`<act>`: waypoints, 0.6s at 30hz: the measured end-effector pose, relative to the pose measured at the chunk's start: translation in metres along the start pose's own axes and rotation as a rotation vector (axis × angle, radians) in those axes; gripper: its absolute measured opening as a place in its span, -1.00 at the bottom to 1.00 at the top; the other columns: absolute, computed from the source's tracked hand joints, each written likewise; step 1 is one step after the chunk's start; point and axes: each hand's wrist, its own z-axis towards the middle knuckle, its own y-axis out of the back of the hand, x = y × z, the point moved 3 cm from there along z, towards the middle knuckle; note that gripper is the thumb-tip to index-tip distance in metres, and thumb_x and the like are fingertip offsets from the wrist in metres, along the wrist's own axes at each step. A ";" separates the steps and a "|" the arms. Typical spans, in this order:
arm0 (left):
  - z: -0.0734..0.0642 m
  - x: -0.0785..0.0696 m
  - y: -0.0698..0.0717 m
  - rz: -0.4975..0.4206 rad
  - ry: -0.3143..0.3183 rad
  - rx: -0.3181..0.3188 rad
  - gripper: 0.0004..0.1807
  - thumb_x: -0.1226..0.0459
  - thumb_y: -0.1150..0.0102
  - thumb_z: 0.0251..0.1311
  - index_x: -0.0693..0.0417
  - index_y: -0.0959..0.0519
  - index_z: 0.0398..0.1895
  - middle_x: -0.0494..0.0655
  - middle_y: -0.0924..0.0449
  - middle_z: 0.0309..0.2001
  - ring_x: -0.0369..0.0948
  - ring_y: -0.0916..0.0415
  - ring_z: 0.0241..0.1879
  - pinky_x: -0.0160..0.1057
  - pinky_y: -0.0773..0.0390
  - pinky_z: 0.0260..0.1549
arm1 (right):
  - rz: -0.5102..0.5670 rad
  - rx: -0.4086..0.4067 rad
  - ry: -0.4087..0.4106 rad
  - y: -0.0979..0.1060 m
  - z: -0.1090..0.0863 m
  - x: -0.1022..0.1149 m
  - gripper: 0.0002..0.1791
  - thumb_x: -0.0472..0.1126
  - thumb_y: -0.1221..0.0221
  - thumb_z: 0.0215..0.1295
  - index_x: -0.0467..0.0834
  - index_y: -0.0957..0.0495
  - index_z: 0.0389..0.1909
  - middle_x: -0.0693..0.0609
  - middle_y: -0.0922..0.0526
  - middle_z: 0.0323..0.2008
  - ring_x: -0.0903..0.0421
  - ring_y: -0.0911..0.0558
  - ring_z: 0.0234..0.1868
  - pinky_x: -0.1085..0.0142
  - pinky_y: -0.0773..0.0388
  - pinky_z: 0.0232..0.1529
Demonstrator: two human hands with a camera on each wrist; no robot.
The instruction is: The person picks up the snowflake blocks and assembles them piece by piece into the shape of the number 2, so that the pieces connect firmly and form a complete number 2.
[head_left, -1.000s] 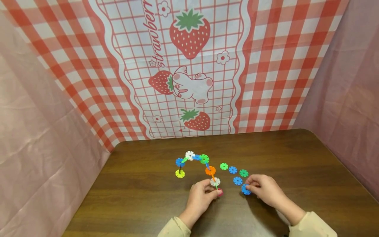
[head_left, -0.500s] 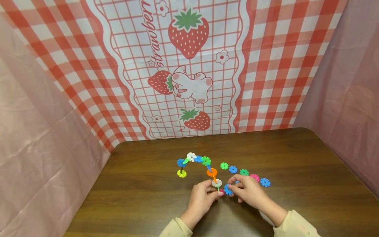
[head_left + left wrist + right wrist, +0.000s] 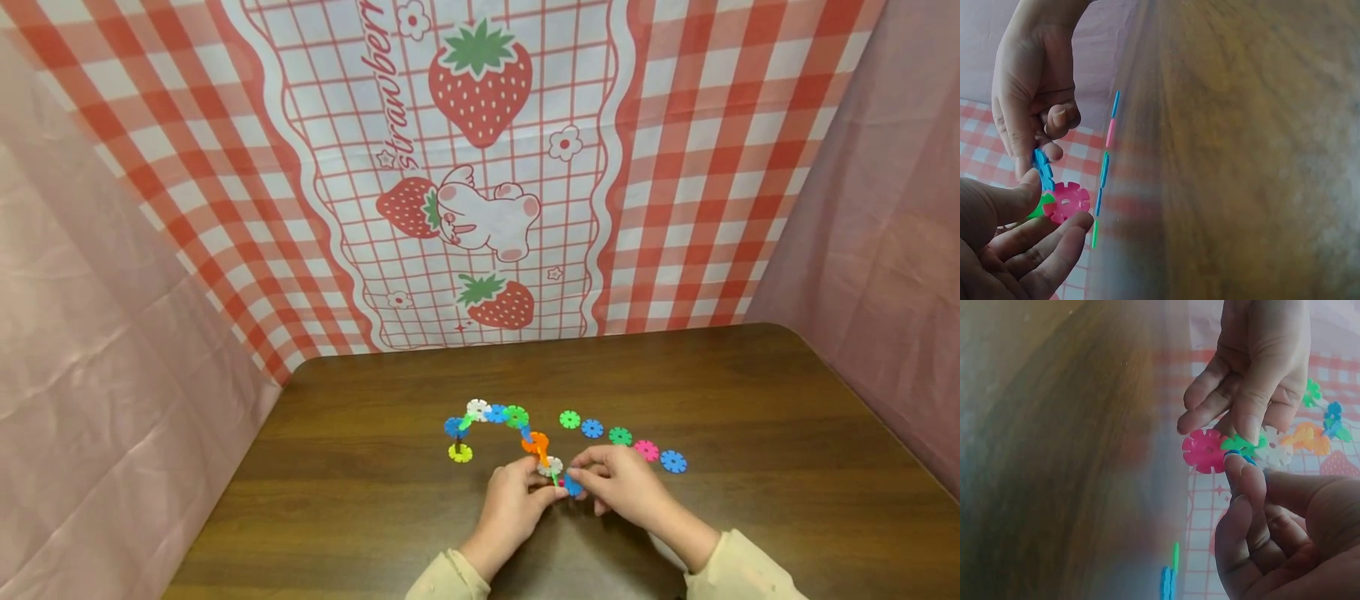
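Observation:
A curved chain of notched plastic discs, with a yellow disc [image 3: 461, 453] at its far end and an orange disc [image 3: 534, 442] and a white disc [image 3: 551, 466] nearer, runs to my left hand [image 3: 512, 508]. That hand pinches the near end around a green disc [image 3: 1039, 207], from which a pink disc [image 3: 1075, 210] sticks out. My right hand [image 3: 628, 490] pinches a blue disc [image 3: 573, 484] between thumb and forefinger, against the chain's end. The left wrist view shows its edge by the pink disc; fingers hide whether their slots interlock.
Right of the chain, loose discs lie in a slanting row on the brown table [image 3: 360, 517]: a light green disc [image 3: 570, 419], a blue one, a dark green disc [image 3: 620, 436], a pink one and another blue one. A checked strawberry cloth [image 3: 690, 167] hangs behind.
My right hand has carried the blue disc leftward from beside the loose row to the chain's end, uncovering the row's right end. The left hand keeps its grip; the chain's far part has dipped slightly.

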 end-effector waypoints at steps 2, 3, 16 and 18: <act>0.000 -0.001 0.000 -0.007 -0.001 0.005 -0.82 0.30 -0.46 0.01 0.10 -0.62 -0.36 -0.06 -0.74 -0.40 -0.39 -0.65 -0.36 -0.44 -0.55 -0.40 | 0.041 0.012 -0.005 -0.001 0.001 -0.001 -0.74 -0.18 -0.22 0.35 -0.35 -0.62 -0.23 -0.08 -0.64 -0.60 0.14 -0.54 -0.74 0.26 -0.54 -0.71; 0.000 -0.001 0.000 -0.015 0.002 0.007 -0.82 0.31 -0.45 0.01 0.11 -0.62 -0.35 -0.06 -0.74 -0.40 -0.40 -0.64 -0.38 -0.44 -0.54 -0.41 | 0.053 0.015 -0.016 -0.001 0.002 -0.003 -0.72 -0.16 -0.21 0.35 -0.36 -0.63 -0.25 -0.10 -0.64 -0.59 0.14 -0.54 -0.74 0.26 -0.54 -0.71; 0.003 -0.002 -0.001 -0.031 0.051 -0.030 -0.86 0.38 -0.41 0.03 0.17 -0.62 -0.37 -0.12 -0.71 -0.51 -0.51 -0.50 -0.56 -0.48 -0.47 -0.56 | 0.362 0.092 -0.142 -0.012 0.004 -0.021 -0.53 -0.12 -0.03 0.50 -0.53 -0.59 -0.23 -0.36 -0.68 -0.38 -0.01 -0.73 -0.45 0.17 -0.69 -0.41; 0.003 -0.002 -0.002 -0.023 0.054 -0.036 -0.86 0.39 -0.42 0.03 0.17 -0.62 -0.38 -0.13 -0.71 -0.53 -0.52 -0.49 -0.58 -0.48 -0.46 -0.58 | 0.354 0.086 -0.138 -0.013 0.004 -0.021 -0.53 -0.12 -0.03 0.50 -0.53 -0.59 -0.25 -0.35 -0.69 -0.38 -0.05 -0.73 -0.43 0.17 -0.69 -0.40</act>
